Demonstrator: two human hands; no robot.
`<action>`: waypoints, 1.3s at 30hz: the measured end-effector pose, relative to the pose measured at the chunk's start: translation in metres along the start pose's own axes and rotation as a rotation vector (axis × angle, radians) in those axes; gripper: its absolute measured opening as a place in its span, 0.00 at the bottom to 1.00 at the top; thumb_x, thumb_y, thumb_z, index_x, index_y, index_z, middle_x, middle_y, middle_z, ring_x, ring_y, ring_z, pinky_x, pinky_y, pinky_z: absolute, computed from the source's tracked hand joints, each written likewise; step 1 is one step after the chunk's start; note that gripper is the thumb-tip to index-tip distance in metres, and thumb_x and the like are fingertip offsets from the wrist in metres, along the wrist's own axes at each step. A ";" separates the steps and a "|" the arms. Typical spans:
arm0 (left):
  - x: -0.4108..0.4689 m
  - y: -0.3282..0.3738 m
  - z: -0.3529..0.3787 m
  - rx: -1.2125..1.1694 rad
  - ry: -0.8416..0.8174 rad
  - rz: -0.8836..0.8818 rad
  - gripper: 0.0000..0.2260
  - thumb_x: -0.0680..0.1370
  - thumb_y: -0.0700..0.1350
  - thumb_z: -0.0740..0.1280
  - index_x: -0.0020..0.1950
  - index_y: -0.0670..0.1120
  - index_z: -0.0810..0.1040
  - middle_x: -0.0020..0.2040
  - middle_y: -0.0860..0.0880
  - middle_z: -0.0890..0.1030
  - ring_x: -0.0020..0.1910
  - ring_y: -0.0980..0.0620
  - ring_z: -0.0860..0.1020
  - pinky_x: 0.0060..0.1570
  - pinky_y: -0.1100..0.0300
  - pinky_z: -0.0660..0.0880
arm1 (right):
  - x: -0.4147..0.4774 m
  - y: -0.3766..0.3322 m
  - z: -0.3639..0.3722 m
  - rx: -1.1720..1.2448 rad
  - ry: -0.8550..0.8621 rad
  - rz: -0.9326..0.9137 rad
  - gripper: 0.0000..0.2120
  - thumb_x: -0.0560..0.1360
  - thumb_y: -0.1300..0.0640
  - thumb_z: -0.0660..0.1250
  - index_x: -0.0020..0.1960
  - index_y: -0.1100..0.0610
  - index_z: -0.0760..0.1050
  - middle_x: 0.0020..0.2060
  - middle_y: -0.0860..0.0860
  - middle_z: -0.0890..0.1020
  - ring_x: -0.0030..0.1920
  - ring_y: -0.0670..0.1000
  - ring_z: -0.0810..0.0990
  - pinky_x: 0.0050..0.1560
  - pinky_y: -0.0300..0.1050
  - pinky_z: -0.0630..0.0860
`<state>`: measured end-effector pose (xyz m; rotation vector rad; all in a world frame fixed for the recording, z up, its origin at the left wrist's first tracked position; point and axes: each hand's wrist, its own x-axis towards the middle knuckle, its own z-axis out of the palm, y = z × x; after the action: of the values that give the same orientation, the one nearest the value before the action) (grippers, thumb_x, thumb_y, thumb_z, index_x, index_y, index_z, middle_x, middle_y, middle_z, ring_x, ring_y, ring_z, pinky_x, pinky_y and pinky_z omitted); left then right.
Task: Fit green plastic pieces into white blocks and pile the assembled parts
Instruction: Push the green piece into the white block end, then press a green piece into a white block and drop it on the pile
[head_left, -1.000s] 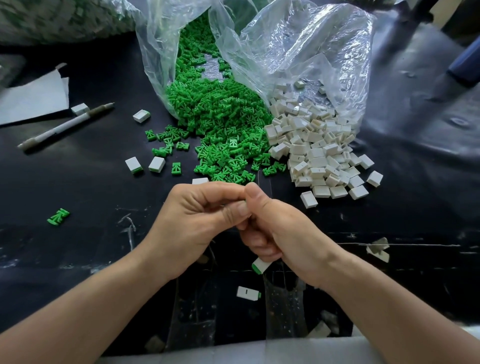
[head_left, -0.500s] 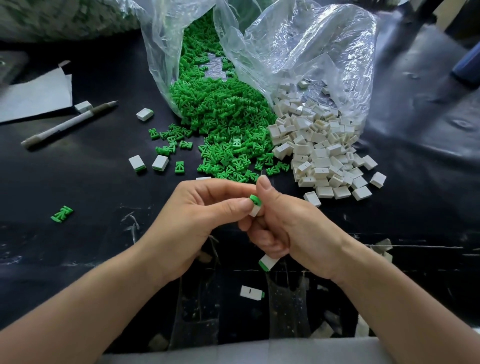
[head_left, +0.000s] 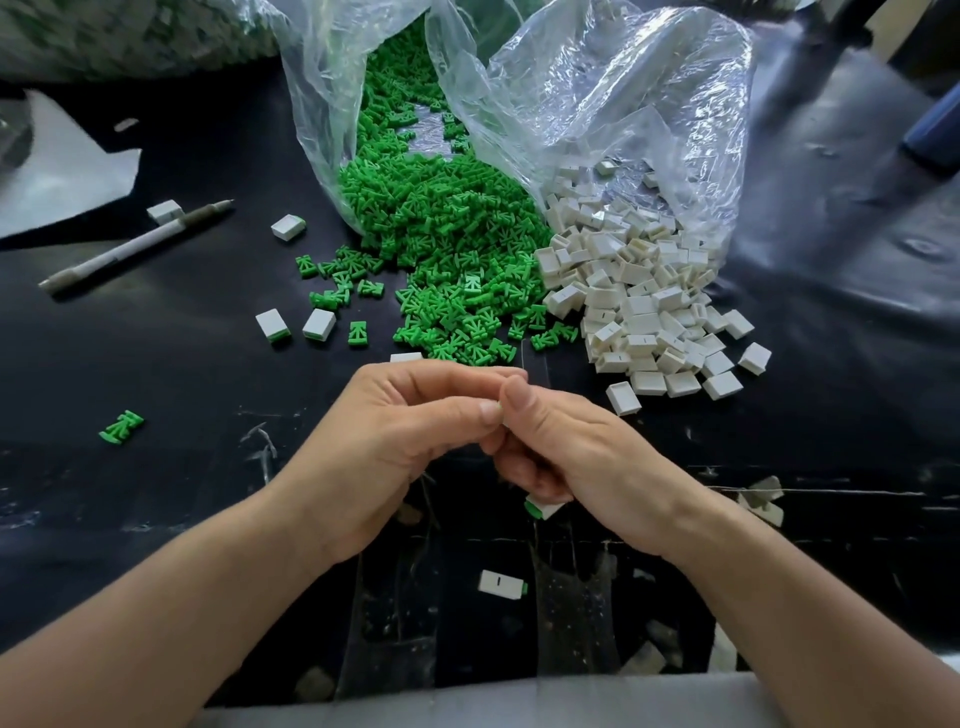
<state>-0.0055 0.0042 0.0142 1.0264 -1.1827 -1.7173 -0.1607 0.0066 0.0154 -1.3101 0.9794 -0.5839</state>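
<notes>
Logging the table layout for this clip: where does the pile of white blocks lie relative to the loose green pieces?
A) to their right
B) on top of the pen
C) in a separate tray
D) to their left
A: the white blocks spill from the clear bag directly to the right of the green pieces, while the pen lies far to the left.

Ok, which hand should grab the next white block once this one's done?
Right, likely. The right hand is nearer the white blocks, one loose block just past its knuckles; the left hand would cross over it. Both pinch the current piece, and right's lower fingers also hold an assembled part.
</notes>
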 end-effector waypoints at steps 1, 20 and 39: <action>0.000 -0.001 -0.001 -0.008 0.010 -0.003 0.10 0.66 0.38 0.67 0.45 0.38 0.83 0.47 0.31 0.79 0.41 0.44 0.80 0.44 0.59 0.79 | 0.000 0.001 0.001 0.002 0.008 -0.010 0.22 0.70 0.36 0.53 0.37 0.54 0.70 0.24 0.43 0.67 0.25 0.41 0.63 0.27 0.31 0.62; 0.002 -0.002 0.003 -0.141 0.043 -0.054 0.07 0.64 0.35 0.65 0.36 0.37 0.83 0.45 0.42 0.84 0.37 0.50 0.81 0.36 0.64 0.77 | 0.005 0.008 0.011 -0.180 0.141 -0.116 0.18 0.71 0.34 0.49 0.33 0.35 0.74 0.26 0.35 0.73 0.27 0.38 0.70 0.29 0.28 0.65; 0.004 0.000 0.001 -0.050 0.196 0.007 0.10 0.57 0.49 0.71 0.35 0.47 0.84 0.30 0.48 0.82 0.28 0.56 0.79 0.24 0.67 0.71 | 0.008 0.002 -0.017 0.285 0.072 0.068 0.19 0.64 0.37 0.62 0.28 0.52 0.71 0.19 0.45 0.64 0.20 0.42 0.59 0.18 0.32 0.55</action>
<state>-0.0075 0.0005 0.0138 1.1307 -1.0131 -1.5932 -0.1715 -0.0084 0.0121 -1.0054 0.9567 -0.6954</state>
